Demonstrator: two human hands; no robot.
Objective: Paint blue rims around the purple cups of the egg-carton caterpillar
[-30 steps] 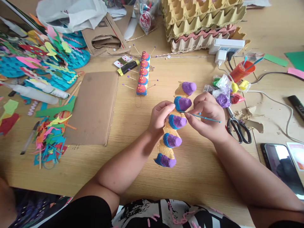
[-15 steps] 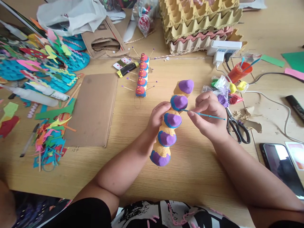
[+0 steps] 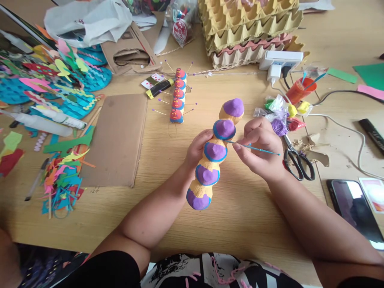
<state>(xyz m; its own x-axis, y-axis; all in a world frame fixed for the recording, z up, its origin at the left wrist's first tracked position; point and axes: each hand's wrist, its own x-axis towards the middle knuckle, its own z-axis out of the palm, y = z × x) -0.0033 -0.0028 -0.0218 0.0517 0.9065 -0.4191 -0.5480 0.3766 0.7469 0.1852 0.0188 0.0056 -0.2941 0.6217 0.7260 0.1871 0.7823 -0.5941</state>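
Head view: 5-bump strip (image 3: 215,152), left edge clamped in left fingers (image 3: 204,137); blue stick (image 3: 267,151) clamped between right fingers (image 3: 246,155)

Blue-rimmed purple caps (image 3: 225,128) dot a yellow-orange egg-carton strip (image 3: 207,164) at the left fingers (image 3: 203,138); a bright blue stick (image 3: 264,150) marks the right fingers (image 3: 260,134). Beyond both, red-and-blue egg-carton figures (image 3: 178,105) wear yellow smiles. Right of the fingers, an orange cup (image 3: 297,93); below them, a black-and-white print top (image 3: 207,264) with pink squiggles.
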